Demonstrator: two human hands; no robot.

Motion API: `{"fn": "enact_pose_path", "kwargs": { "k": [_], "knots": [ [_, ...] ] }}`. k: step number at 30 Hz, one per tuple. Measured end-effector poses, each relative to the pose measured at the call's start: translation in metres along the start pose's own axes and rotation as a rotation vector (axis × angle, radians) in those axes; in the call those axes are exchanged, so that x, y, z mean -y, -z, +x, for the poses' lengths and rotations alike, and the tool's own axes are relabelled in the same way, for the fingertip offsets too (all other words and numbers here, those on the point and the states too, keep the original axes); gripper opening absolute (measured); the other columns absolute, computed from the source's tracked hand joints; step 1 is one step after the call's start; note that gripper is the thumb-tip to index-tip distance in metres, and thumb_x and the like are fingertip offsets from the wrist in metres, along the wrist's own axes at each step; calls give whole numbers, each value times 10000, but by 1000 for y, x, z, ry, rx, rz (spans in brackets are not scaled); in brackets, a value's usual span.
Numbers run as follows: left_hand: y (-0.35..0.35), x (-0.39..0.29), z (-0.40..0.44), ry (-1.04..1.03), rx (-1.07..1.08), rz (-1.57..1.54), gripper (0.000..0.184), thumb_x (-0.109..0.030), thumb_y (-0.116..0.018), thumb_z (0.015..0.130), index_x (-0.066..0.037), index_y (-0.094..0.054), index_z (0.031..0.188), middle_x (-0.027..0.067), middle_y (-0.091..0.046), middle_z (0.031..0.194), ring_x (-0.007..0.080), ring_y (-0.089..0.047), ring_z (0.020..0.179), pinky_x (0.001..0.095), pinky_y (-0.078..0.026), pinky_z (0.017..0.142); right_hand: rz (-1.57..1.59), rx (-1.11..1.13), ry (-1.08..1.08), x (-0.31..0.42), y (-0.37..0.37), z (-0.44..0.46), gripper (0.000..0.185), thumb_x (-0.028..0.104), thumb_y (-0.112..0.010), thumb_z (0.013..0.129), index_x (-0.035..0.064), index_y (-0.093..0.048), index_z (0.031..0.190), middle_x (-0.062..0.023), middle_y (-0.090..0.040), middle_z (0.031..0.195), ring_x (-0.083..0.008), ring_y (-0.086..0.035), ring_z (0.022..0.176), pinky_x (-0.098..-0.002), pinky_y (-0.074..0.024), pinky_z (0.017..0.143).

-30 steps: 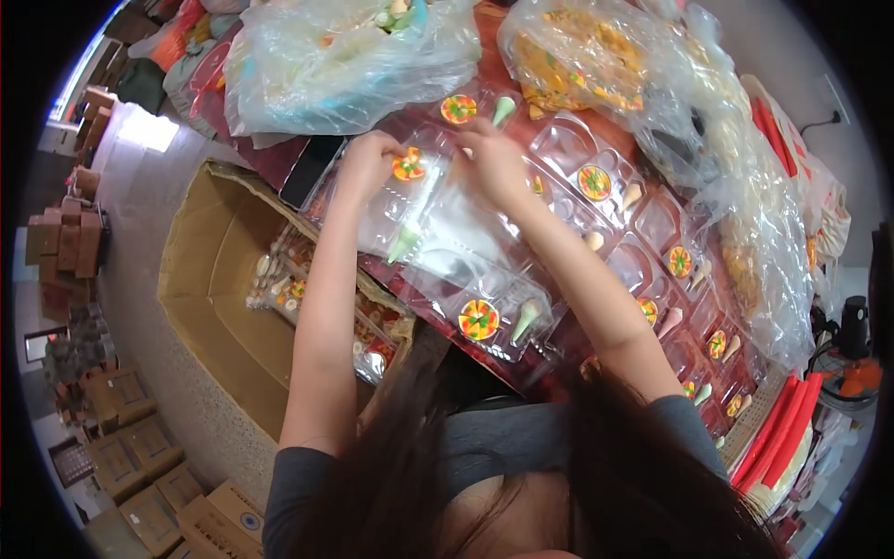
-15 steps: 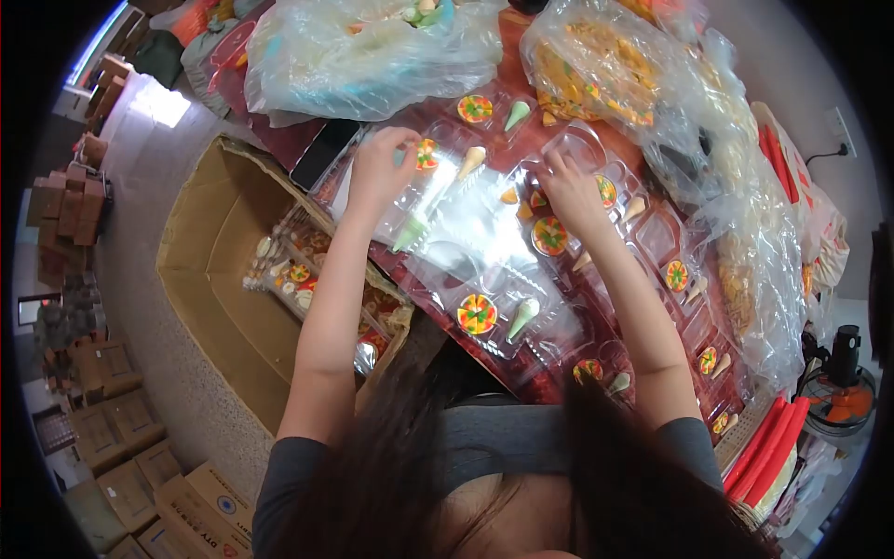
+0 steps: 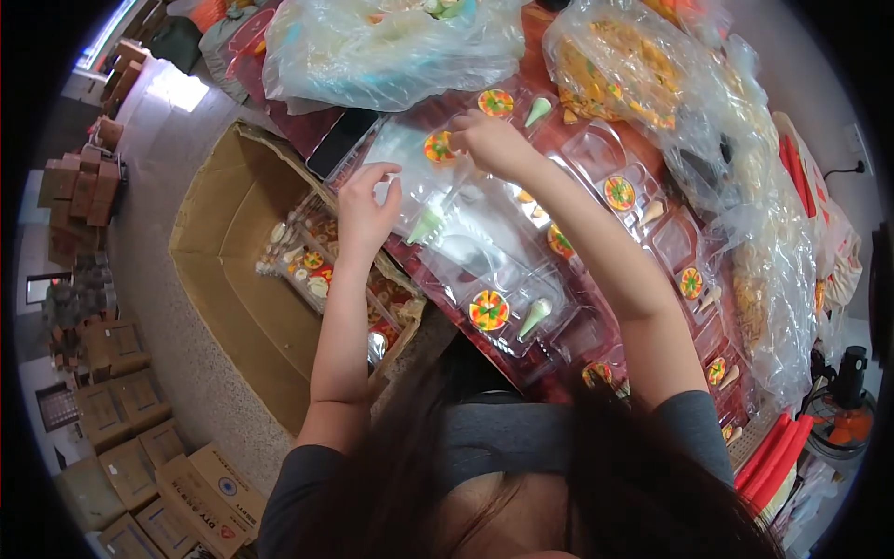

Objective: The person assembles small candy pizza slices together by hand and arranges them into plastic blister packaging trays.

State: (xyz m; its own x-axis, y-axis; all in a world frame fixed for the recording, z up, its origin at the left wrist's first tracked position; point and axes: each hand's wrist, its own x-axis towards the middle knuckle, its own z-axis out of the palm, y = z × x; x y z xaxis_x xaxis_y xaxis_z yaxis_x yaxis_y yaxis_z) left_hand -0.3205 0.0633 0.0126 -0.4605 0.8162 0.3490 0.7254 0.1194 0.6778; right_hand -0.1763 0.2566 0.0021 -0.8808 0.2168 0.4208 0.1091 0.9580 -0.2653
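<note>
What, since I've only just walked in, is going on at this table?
Someone is working over clear plastic trays. Their right hand is at a round, pizza-like piece; whether it grips it is unclear. The left hand hovers nearby, thumb and fingers apart. Several trays hold a similar disc beside a cone-shaped piece.

Round discs (image 3: 489,310): red, orange and yellow wedges, green middles. Cone (image 3: 535,317) by the near disc: pale green, whitish top. Cone (image 3: 652,212) farther right: cream-beige. My sleeve (image 3: 689,429): dark grey, plain. Tabletop (image 3: 643,149): glossy red, orange-red in places. Big bag (image 3: 391,56): milky clear, light-blue tints. Second bag (image 3: 619,70): clear, orange-yellow contents. Open carton (image 3: 223,270): brown. Floor (image 3: 144,219): grey, speckled. Rolls (image 3: 778,466): bright red. Fan (image 3: 849,415): black, orange.
</note>
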Motion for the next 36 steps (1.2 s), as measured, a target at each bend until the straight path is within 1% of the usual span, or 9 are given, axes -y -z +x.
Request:
{"fn": "enact_pose_path", "kwargs": {
  "k": [1, 2, 7, 10, 17, 21, 26, 31, 36],
  "knots": [
    [2, 3, -3, -7, -17, 40, 199, -29, -607, 767, -55, -673, 953, 23, -666, 923, 150, -603, 769, 247, -452, 650, -90, 11, 99, 0, -7, 5, 106, 74, -588, 753, 76, -668, 823, -56, -631, 856, -266, -590, 842, -356, -497, 744],
    [4, 6, -7, -2, -20, 43, 199, -29, -607, 767, -55, -673, 953, 23, -666, 923, 150, -603, 769, 247, -452, 650, -85, 13, 103, -1, -13, 8, 106, 74, -588, 753, 76, -668, 823, -56, -631, 856, -266, -590, 842, -356, -497, 744],
    [8, 16, -22, 88, -25, 70, 191, -36, -604, 767, -53, -667, 947, 24, -663, 930, 161, -600, 792, 260, -454, 672, -28, 44, -68, -6, -31, 14, 57, 25, -594, 720, 37, -637, 757, -68, -626, 903, -274, -575, 831, -356, -489, 738],
    [-1, 19, -25, 54, -19, 82, 190, -37, -603, 767, -50, -664, 947, 32, -661, 948, 174, -598, 794, 263, -455, 676, -9, 124, -183, -13, -31, 12, 46, 22, -596, 715, 27, -633, 742, -72, -630, 896, -273, -579, 820, -354, -491, 730],
    [-9, 15, -24, 25, -50, 123, 193, -34, -600, 767, -39, -657, 951, 43, -659, 966, 204, -603, 806, 282, -466, 697, 69, 160, -261, -9, -19, 9, 49, 22, -608, 709, 10, -636, 748, -76, -634, 868, -265, -584, 783, -359, -494, 716],
    [-15, 16, -24, -45, -51, 106, 197, -36, -601, 765, -37, -656, 954, 49, -659, 976, 236, -606, 830, 308, -474, 743, 126, 199, -347, -3, -8, 12, 69, 26, -626, 711, 12, -653, 773, -67, -631, 824, -252, -590, 765, -347, -495, 704],
    [-26, 1, -10, -76, -41, 100, 169, -40, -592, 765, -44, -649, 924, 80, -642, 982, 274, -582, 916, 348, -484, 801, 147, 100, -268, -9, -18, 6, 113, 45, -631, 671, 65, -677, 773, -64, -638, 817, -269, -603, 748, -352, -490, 654],
    [-41, -10, 7, -108, -26, 120, 169, -42, -605, 762, -47, -651, 925, 64, -647, 974, 265, -579, 898, 338, -473, 796, 60, 133, -154, -14, -21, 4, 128, 53, -634, 673, 68, -684, 789, -60, -643, 812, -274, -609, 758, -358, -491, 655],
    [-58, -14, 16, -172, 54, 154, 134, -53, -613, 768, -52, -659, 894, 60, -635, 976, 264, -566, 893, 339, -477, 788, 0, 70, -143, -13, -22, 4, 112, 63, -641, 671, 65, -680, 776, -60, -653, 768, -273, -614, 713, -358, -492, 643]
  ]
}}
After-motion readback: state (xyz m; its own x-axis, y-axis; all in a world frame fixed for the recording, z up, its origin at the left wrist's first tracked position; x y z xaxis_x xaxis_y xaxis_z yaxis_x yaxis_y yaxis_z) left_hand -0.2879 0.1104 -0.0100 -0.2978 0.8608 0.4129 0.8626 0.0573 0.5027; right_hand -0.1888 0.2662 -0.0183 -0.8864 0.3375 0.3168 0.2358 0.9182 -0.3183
